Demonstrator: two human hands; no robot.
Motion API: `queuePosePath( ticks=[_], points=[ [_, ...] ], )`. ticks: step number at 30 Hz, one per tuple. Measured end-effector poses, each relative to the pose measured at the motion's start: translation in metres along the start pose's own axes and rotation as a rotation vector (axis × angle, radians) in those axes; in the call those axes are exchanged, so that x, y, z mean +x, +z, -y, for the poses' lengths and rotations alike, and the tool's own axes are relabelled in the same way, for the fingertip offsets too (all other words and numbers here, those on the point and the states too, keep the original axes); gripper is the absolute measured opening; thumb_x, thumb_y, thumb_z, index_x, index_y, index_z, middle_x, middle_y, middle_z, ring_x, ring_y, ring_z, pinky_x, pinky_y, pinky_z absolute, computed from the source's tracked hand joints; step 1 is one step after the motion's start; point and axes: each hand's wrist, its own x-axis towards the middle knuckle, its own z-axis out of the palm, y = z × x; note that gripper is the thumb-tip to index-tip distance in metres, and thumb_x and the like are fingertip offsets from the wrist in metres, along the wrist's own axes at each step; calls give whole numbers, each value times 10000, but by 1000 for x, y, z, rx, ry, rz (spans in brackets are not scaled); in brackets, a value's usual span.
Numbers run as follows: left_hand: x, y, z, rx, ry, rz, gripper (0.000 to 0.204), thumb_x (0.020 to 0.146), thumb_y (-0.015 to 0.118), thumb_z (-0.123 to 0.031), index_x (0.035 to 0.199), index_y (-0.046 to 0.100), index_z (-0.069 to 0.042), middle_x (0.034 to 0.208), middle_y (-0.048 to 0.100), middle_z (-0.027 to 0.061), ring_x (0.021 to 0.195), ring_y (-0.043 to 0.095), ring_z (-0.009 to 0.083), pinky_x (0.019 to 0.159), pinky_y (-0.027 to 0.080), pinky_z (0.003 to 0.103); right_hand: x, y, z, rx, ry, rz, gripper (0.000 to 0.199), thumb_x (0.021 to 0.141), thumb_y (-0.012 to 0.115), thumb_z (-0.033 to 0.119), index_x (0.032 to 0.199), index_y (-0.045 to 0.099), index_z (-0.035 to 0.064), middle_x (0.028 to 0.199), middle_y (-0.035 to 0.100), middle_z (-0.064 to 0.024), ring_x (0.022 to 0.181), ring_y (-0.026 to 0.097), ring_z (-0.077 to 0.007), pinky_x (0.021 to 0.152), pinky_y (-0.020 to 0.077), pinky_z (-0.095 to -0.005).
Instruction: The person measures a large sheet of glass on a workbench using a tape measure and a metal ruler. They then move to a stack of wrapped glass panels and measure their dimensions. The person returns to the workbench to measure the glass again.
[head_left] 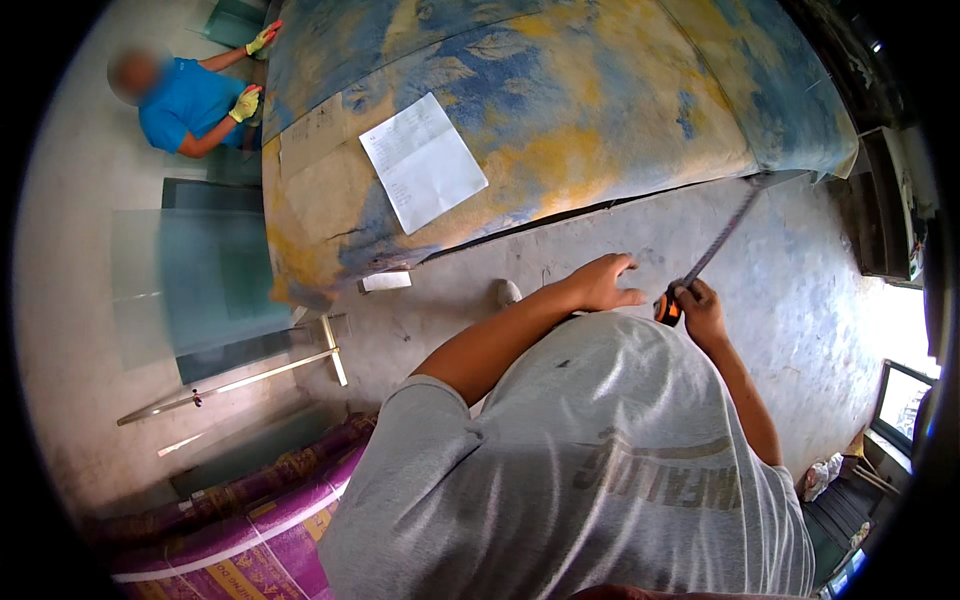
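Note:
In my right hand (703, 310) is an orange and black tape measure (667, 307), held beside my belly. Its blade (722, 238) is drawn out up and to the right, its far end by the front edge of the cloth-covered table (600, 90). Whether the end touches the table I cannot tell. My left hand (604, 283) hovers in front of my shirt with thumb and fingers apart, holding nothing, a little left of the tape measure. On the table's left part lies a white sheet of paper (424, 160) with writing.
At the table's left side a person in a blue shirt (185, 100) wears yellow gloves. Glass panes (215, 275) stand at the left, near a long T-shaped bar (240, 381). Purple wrapped packs (245, 540) lie lower left. A dark shelf (888, 205) stands far right.

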Motion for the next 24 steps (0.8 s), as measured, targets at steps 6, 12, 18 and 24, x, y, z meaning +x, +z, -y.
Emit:
queuePosePath(
  ticks=[6,12,18,24],
  points=[
    [30,11,-56,-144,12,-32,828,817,770,-451,1414,478,43,1311,609,266,1224,602,381,1043,468,415,18,-19,41,344,8,100,223,978,564,106,1120,655,-39,1042,703,-108,955,673,-190,894,543,-327],
    [59,-6,-45,42,-140,-18,612,828,689,-413,1300,592,-36,1101,705,207,1043,681,343,915,524,418,40,-24,37,316,28,48,299,976,613,164,1171,654,-60,1082,691,-145,942,689,-223,832,581,-357],
    [62,-69,-8,300,-350,119,385,819,606,-314,1048,675,-13,1021,694,263,985,658,435,843,512,489,70,-81,52,768,181,-455,251,941,664,185,1061,672,-35,973,678,-120,793,679,-206,683,563,-321],
    [16,-120,33,269,-279,59,290,843,613,-258,1019,668,-34,943,694,239,890,668,414,787,527,445,61,-143,36,852,227,-806,136,931,632,141,983,679,25,848,654,-58,702,631,-173,600,498,-314]
  ],
)
